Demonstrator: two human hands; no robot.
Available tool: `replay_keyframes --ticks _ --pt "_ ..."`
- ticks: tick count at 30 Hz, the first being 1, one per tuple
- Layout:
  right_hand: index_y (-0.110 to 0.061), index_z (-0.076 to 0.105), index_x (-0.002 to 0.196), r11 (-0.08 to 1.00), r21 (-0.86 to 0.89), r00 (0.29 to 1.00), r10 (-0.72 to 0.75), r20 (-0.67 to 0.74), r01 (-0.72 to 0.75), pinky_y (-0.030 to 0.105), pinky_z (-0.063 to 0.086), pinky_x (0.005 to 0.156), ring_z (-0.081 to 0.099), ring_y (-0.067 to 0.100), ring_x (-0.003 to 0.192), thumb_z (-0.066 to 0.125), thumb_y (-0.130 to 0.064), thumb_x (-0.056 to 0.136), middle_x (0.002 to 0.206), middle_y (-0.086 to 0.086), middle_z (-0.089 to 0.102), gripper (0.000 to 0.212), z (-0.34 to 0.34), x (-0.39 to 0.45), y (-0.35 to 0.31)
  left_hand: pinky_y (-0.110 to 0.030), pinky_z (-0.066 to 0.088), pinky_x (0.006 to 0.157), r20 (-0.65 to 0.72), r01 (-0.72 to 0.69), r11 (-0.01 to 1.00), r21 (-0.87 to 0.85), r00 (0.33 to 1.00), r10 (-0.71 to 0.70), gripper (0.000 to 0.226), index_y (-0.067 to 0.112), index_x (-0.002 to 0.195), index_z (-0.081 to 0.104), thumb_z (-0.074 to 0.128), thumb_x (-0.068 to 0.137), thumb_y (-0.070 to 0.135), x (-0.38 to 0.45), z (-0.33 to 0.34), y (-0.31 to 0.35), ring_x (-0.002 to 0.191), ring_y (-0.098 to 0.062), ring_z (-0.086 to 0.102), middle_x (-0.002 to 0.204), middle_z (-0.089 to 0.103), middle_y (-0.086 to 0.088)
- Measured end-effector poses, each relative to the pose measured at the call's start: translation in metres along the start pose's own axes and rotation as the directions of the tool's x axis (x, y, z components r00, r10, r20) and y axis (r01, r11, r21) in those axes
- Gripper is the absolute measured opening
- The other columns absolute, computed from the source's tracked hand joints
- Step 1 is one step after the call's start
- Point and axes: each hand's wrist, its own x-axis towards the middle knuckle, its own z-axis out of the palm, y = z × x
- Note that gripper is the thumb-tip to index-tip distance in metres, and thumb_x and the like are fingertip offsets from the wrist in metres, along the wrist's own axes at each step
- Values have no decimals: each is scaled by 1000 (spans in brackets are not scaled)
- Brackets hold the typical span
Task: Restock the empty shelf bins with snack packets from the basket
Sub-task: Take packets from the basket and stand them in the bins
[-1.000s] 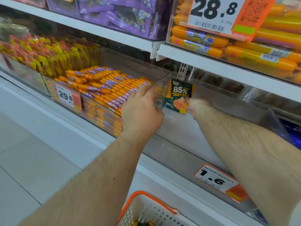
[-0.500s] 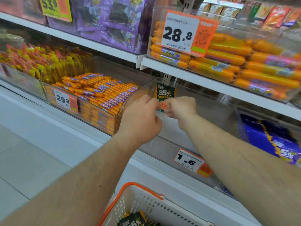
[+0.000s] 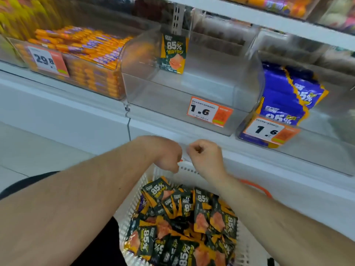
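Our left hand (image 3: pixel 165 153) and right hand (image 3: pixel 205 157) hung curled and empty above the basket (image 3: pixel 153 174) of snack packets (image 3: pixel 184 217); one packet (image 3: pixel 173 53) stood in the clear bin (image 3: pixel 247 77) beyond them.

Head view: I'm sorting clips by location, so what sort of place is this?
Most likely a shop's snack aisle: shelf bins with orange price tags, stacked packaged sausages, and a basket full of snack packets.
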Motion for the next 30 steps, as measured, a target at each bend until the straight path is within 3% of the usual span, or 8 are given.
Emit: replay_keyframes --ticks 4,7,12,15,20,24,27,30 --pt "-15 63 71 893 -448 916 220 336 -50 40 52 69 59 21 69 53 -19 91 72 4 64 23 18 -19 85 -41 45 101 57 -27 1000 0 998 27 48 14 137 51 50 98 42 4 6 5 119 -24 53 133 54 -3" --pt "-23 64 111 758 -651 800 376 467 24 32 50 72 61 20 92 54 -35 95 106 -2 67 22 25 -38 124 -41 43 103 59 -42 998 -37 997 44 51 19 140 47 53 96 42 8 6 6 122 -22 50 138 50 0" --pt "-18 35 136 644 -729 737 605 300 -231 32 51 62 62 18 86 66 -53 85 106 0 60 70 44 -64 154 -41 41 105 50 -68 995 -75 996 72 51 19 142 47 54 96 42 16 2 8 125 -22 48 141 49 1" --pt "-16 33 136 648 -661 692 672 263 -378 35 53 62 63 22 84 65 -27 89 100 4 58 58 51 -64 159 -40 41 105 48 -85 993 -76 995 89 50 17 140 49 52 97 43 19 -2 11 124 -22 49 140 51 0" --pt "-16 46 117 673 -689 751 594 288 -269 31 44 51 58 17 73 57 -12 88 87 2 56 32 32 -47 125 -38 40 105 46 -100 990 -95 993 105 52 18 142 46 52 97 43 16 -6 12 127 -21 48 143 48 1" --pt "-14 49 72 763 -563 789 542 288 -318 27 31 46 43 16 51 53 -7 80 60 0 42 11 0 -14 75 -36 38 105 35 -101 989 -104 994 105 56 17 146 42 53 97 44 12 -8 9 131 -21 44 147 44 0" --pt "-2 61 82 810 -199 749 586 309 -552 20 27 39 39 14 35 51 3 82 50 5 47 11 -23 -1 32 -40 36 110 34 -76 986 -147 996 82 75 20 150 30 60 90 53 13 -5 3 136 -22 40 153 37 1" --pt "-4 58 95 574 281 637 654 408 -769 19 24 40 33 12 40 44 4 88 58 7 51 17 -41 2 3 -48 30 114 127 -30 968 -248 990 63 116 30 154 5 74 69 65 12 -2 -2 144 -26 26 161 17 3"
